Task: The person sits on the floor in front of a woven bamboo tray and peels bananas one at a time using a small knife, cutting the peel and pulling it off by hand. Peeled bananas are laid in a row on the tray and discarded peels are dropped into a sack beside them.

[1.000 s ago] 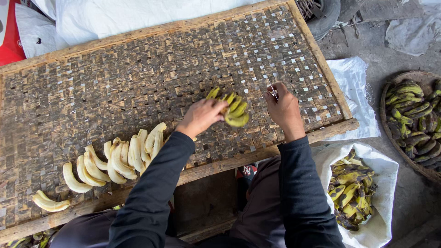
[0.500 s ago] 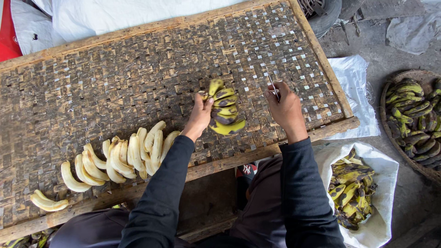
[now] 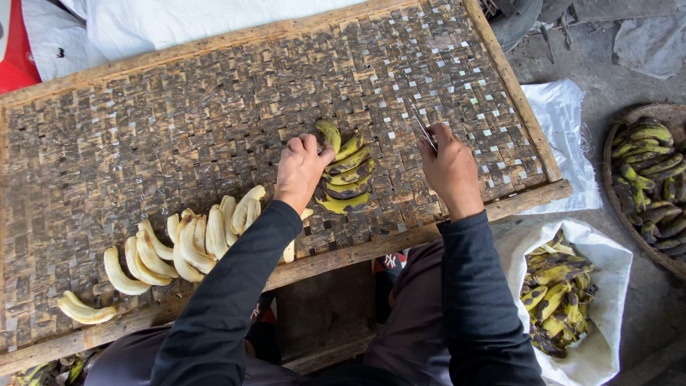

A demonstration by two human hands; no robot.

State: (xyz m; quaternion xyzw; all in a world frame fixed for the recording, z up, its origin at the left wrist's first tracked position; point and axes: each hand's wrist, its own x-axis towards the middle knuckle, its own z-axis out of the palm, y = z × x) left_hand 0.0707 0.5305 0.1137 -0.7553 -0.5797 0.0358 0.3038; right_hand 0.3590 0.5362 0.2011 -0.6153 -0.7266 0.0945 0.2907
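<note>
One bunch of unpeeled bananas point(image 3: 344, 175), yellow-green with heavy black mottling, lies on the woven drying tray point(image 3: 179, 121) near its front edge, between the two hands. The left hand point(image 3: 300, 170) rests against the bunch's left side, fingers curled loosely over the fruit, steadying it without lifting it. The right hand point(image 3: 450, 168) is closed in a fist around a thin knife point(image 3: 421, 127), blade pointing up and away from the person; it sits to the right of the bunch and apart from it.

A row of peeled bananas point(image 3: 186, 239), pale cream, lies along the front edge to the left of the left arm, some touching one another. A white sack of peels point(image 3: 561, 300) sits on the ground by the person's right knee, and a round basket of unpeeled bananas point(image 3: 654, 179) stands further right.

Judgement: the step in hand appears to be separating and peeling this bunch. The next move calls for the blade to come across to the bunch while the left hand holds it firm, with the left fingers kept out of the cutting line.
</note>
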